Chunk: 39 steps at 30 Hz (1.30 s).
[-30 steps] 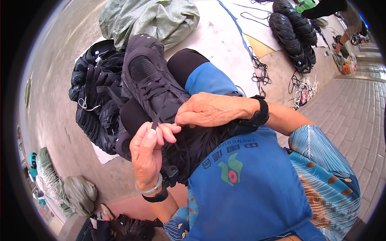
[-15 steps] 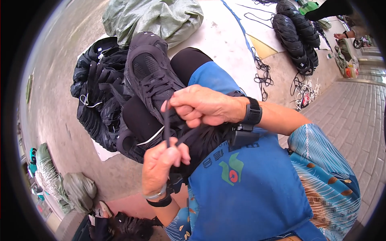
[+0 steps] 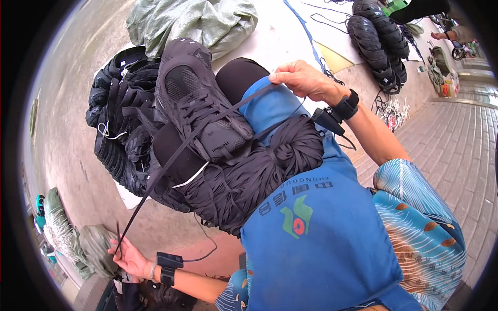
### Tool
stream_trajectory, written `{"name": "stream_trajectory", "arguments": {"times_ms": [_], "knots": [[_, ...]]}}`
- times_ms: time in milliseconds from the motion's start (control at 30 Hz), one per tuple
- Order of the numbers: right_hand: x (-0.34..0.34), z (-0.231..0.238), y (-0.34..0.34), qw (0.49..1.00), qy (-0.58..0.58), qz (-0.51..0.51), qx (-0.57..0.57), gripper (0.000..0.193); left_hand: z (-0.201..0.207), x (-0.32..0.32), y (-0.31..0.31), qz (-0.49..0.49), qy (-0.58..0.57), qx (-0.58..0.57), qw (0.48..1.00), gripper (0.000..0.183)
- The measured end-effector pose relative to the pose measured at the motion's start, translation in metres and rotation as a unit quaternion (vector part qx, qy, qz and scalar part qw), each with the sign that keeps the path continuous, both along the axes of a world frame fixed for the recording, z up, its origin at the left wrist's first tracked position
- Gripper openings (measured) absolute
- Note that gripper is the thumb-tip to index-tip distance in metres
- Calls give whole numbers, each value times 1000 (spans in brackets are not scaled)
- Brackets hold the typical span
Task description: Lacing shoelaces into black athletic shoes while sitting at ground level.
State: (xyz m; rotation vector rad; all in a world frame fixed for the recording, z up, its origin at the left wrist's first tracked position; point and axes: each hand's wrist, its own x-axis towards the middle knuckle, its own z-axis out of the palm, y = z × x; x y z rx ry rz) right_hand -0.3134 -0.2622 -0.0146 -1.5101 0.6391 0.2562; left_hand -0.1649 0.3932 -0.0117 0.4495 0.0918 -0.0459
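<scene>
A long flat black shoelace [image 3: 179, 150] is pulled taut on a slant across my lap. My right hand [image 3: 306, 80] pinches its upper end near my blue-covered knee. Out at the lower left, my left hand [image 3: 130, 258] has the other end between its fingers, with a short tip sticking up. Beneath the lace a black laced sneaker [image 3: 189, 78] rests across my legs, toe pointing away. A thick knotted hank of black laces [image 3: 295, 147] lies in my lap against the sneaker's near end.
Left of the sneaker sits a bundle of black shoe parts [image 3: 111, 150] tied with white string. A pale green sack [image 3: 192, 23] lies beyond. Wrapped black bundles [image 3: 363, 41] and tangled white cords [image 3: 394, 111] are at right. Another person's hand [image 3: 440, 35] shows far right.
My hands have moved widely apart, the left down and outward, the right up and right. The shoelace, looped between them before, is now stretched straight.
</scene>
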Motion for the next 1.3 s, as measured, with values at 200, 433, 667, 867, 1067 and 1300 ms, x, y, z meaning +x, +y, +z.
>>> {"name": "stream_trajectory", "arguments": {"times_ms": [200, 433, 667, 867, 1067, 1300], "knots": [[10, -20, -23, 990, -7, -124, -64, 20, 48, -9, 59, 342, 64, 155, 925, 20], [16, -53, -55, 896, -65, -90, -430, 31, 65, -10, 83, 373, -3, 160, 914, 30], [3, 36, 21, 972, -113, 137, -153, 16, 71, -15, -115, -44, -79, 505, 858, 29], [-11, 25, 56, 798, -224, 414, -378, 21, 32, -37, -306, -293, -132, 678, 661, 35], [-10, 17, 59, 726, -237, 451, -461, 11, 26, -36, -324, -329, -152, 719, 593, 25], [-10, 17, 32, 761, -291, 326, -479, 12, 15, -16, -326, -219, -196, 735, 612, 19]]}}
